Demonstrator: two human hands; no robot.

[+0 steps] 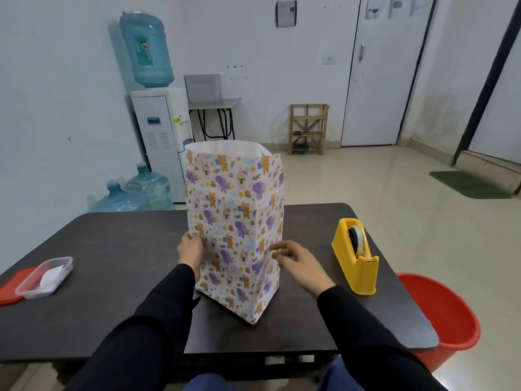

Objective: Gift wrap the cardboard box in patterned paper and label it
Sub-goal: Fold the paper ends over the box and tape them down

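The paper-wrapped box point(234, 221) stands upright between us — our left hand point(191, 248) grips its edge, our right hand point(296, 259) hovers loose-fingered just beside.

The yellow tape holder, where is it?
In the head view, the yellow tape dispenser stands on the right side of the dark table, right of the patterned paper and the right hand.
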